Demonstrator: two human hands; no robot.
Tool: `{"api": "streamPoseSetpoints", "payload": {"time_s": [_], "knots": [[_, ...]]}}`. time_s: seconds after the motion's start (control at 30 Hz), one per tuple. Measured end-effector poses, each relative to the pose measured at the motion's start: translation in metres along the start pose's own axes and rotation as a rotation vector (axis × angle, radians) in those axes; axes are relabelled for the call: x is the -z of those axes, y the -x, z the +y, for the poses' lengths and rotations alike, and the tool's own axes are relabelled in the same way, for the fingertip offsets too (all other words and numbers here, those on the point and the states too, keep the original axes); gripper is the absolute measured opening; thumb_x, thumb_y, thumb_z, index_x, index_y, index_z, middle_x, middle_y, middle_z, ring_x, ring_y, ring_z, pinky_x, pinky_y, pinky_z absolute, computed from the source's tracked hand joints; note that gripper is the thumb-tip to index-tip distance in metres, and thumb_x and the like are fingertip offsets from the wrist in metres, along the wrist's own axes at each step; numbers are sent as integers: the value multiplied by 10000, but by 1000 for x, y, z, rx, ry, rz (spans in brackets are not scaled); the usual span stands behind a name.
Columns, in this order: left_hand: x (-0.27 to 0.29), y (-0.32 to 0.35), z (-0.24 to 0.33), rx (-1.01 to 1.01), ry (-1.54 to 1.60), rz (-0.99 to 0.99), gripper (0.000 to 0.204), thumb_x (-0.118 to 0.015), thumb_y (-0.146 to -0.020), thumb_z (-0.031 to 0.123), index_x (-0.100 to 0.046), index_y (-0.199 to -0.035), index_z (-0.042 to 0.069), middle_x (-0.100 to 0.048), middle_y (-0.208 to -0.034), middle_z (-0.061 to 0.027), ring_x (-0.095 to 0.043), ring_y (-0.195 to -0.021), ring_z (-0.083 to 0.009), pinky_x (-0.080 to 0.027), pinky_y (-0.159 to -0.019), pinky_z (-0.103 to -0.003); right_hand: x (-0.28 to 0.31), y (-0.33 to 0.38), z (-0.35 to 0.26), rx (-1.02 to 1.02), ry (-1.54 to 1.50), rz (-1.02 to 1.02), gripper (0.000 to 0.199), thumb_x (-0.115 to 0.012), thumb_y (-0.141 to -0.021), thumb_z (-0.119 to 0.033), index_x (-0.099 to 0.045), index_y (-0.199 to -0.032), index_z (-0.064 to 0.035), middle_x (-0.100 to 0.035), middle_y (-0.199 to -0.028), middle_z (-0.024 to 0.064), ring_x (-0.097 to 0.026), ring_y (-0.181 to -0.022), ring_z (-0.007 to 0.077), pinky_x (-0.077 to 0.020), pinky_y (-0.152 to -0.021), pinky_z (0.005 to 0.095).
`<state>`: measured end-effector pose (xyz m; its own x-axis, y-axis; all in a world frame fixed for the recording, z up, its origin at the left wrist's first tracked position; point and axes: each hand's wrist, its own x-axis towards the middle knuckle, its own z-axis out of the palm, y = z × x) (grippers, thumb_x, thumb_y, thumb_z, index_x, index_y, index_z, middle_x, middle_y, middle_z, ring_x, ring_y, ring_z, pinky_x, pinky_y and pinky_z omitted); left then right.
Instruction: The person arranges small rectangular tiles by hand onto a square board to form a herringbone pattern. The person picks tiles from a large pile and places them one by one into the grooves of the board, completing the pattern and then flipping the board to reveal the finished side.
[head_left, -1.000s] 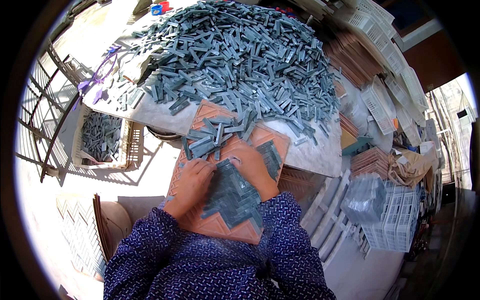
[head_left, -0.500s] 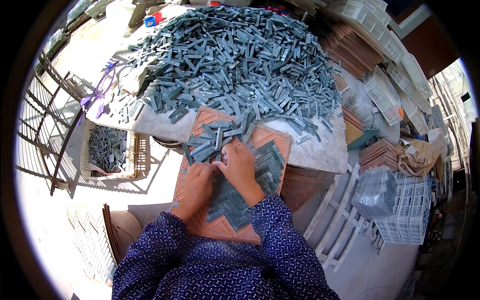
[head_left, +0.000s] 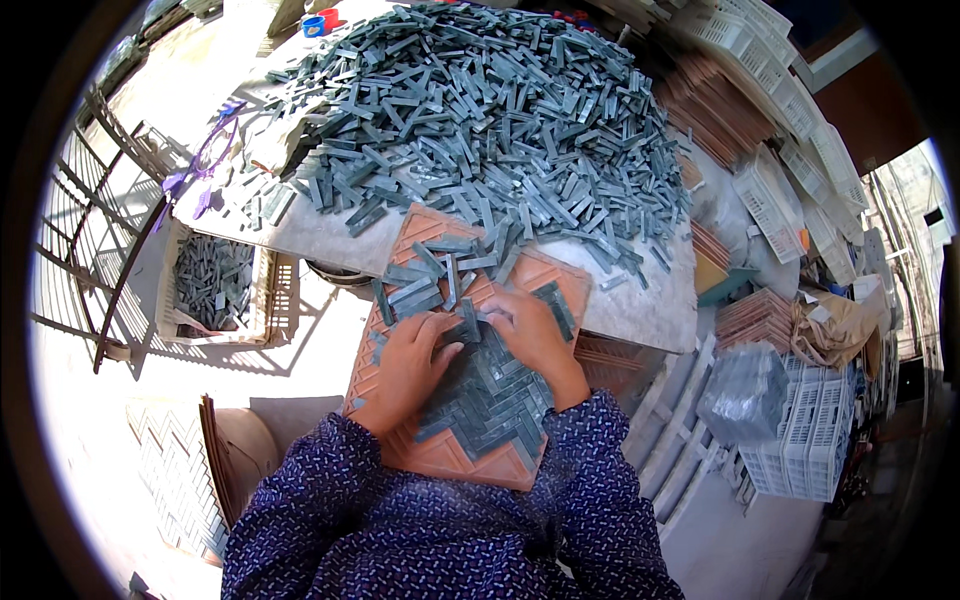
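My left hand (head_left: 405,365) is at the left of an orange mould tray (head_left: 500,468), its thumb and forefinger closed around a dark green stone strip (head_left: 469,322). My right hand (head_left: 537,335) is over the tray's right half, its fingers curled in beside that strip; whether they pinch another piece is hidden. Below and between the hands, green strips lie in a herringbone pattern (head_left: 480,400) in the tray's grooves. Loose strips (head_left: 415,290) are heaped on the tray's far part, just beyond my fingers.
A large pile of green stone strips (head_left: 490,110) covers the table (head_left: 640,315) beyond the tray. At left stands a crate (head_left: 265,300) of strips, near a curved metal rack (head_left: 125,270). White plastic crates (head_left: 800,440) and stacked orange trays (head_left: 715,105) are at right.
My hands have moved apart; the right one has shifted right, the left slightly right and up. A strip now shows between them, and more of the herringbone is uncovered. The view has tilted slightly.
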<state>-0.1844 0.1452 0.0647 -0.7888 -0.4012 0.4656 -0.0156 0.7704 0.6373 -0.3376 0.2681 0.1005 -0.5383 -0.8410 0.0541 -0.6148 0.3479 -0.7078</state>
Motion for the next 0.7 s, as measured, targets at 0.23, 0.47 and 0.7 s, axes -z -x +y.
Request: {"api": "streamPoseSetpoints", "payload": {"time_s": [0.23,0.47,0.7], "knots": [[-10,-9,-4,354,79,-58,365,-700,-786,87,-523,-1099,18,-620,-808,-101,-622,-689,-216,-478,-598,-299,-14,-8,-3,95,-113,52,131,-586,-835,-94,-634,-907,4,-617,-891,194,-594,-846,372,-471,-730,415],[11,-9,-7,394,344,-15,241,-578,-862,28,-542,-1098,-7,-611,-831,-82,-605,-697,-138,-467,-597,-261,1,-15,23,-45,-73,4,185,-549,-887,-168,-637,-895,-6,-623,-765,150,-589,-691,307,-454,-645,362],[6,0,-5,457,463,63,258,-604,-833,57,-577,-1085,9,-581,-830,-84,-575,-717,-186,-463,-649,-311,-14,-25,28,107,44,42,183,-580,-861,-178,-618,-864,1,-605,-768,185,-591,-715,340,-449,-645,399]]}}
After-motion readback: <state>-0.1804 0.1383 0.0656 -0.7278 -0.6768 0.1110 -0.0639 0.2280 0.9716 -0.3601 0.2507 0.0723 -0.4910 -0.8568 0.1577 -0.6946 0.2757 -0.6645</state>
